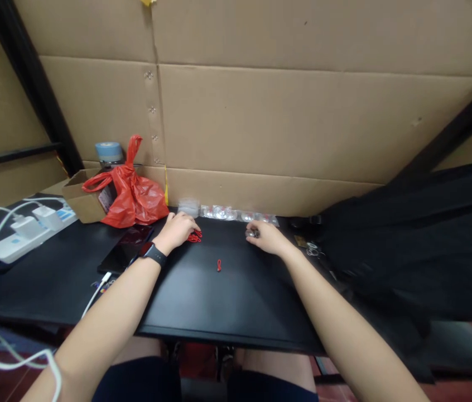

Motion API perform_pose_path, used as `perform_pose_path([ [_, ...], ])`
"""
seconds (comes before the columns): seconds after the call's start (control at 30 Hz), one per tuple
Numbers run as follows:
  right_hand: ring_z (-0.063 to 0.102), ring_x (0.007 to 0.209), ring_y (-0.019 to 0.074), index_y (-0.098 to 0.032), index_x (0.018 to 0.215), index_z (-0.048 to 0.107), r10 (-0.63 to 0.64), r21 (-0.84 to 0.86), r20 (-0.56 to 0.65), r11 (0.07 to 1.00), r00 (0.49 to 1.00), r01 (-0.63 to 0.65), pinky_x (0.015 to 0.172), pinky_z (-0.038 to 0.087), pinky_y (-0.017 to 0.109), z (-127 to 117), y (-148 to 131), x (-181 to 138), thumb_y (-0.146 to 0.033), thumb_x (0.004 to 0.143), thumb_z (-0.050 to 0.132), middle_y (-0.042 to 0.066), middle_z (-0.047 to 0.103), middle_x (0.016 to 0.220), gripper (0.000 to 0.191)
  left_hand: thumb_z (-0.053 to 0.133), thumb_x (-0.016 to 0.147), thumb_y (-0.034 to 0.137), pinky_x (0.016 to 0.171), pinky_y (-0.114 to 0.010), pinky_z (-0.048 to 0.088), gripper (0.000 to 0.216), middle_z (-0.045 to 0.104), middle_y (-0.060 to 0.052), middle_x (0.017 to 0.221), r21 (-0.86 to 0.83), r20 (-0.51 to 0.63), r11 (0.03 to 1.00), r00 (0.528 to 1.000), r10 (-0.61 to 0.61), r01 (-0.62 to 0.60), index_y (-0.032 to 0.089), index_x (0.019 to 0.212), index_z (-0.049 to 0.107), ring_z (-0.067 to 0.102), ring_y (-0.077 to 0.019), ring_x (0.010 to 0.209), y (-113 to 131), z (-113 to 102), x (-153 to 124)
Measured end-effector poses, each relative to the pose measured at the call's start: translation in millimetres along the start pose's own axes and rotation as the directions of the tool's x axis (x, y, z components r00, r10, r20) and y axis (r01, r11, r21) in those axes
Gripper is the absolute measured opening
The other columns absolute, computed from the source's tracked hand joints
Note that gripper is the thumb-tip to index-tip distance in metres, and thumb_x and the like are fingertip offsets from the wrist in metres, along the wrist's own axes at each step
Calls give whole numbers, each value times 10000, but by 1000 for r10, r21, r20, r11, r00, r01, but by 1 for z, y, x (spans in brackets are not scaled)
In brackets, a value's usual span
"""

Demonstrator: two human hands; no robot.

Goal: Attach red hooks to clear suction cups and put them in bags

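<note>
At the back of the black table, my left hand [178, 230] wears a dark watch and has its fingers bent over a small pile of red cord loops [194, 237]. Its fingertips pinch at the pile's upper edge. To the right, my right hand [266, 238] curls its fingers around a small shiny round piece [251, 233], partly hidden and too small to name. A single red cord loop [219, 265] lies apart on the table [236, 304] between my forearms.
Clear plastic packets [221, 213] line the cardboard wall [261, 128]. On the left stand a red plastic bag [138, 195], a cardboard box [83, 198], a dark tablet [125, 251] and a white power strip [30, 234] with cables. Black cloth [420, 240] hangs at right.
</note>
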State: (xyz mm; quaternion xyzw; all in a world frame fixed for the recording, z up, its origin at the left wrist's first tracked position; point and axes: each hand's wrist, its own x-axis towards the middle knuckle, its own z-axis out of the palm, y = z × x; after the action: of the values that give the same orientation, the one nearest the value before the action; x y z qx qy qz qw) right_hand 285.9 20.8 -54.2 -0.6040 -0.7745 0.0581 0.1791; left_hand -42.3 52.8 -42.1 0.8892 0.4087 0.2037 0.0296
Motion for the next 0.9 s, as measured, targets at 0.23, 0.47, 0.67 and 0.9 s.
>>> perform_pose_path([
  [0.23,683,874,236,-185,970,694,92,80,-22,993,996,-90,800,491,318,0,3,1,-227,727,756,87,733,943,253,555,891,193,865,-398,278,213,727,-67,971,139,19,990,1000,-25,22,270,869,752,538,-266,1033,7,-9,0],
  [0.47,690,826,198,-199,970,703,126,139,-65,983,990,-116,775,489,286,-12,8,-3,-316,696,799,41,739,924,313,566,930,311,825,-371,286,187,698,-55,950,129,37,991,999,23,-28,240,866,727,540,-250,1018,7,-6,3],
  [0.67,689,836,205,-208,962,705,113,139,-111,986,987,-97,770,500,293,-15,3,-3,-317,690,806,47,744,951,310,507,954,360,821,-369,299,274,667,-60,1013,114,44,992,998,48,-53,237,867,736,538,-248,1027,14,-1,3],
  [0.9,679,794,191,-225,954,691,64,142,-122,989,990,-47,734,495,290,-20,-9,-7,-282,711,803,33,745,969,273,568,914,372,826,-358,313,209,677,-54,1024,90,93,987,988,127,-135,258,944,741,549,-251,1048,52,-12,-5],
])
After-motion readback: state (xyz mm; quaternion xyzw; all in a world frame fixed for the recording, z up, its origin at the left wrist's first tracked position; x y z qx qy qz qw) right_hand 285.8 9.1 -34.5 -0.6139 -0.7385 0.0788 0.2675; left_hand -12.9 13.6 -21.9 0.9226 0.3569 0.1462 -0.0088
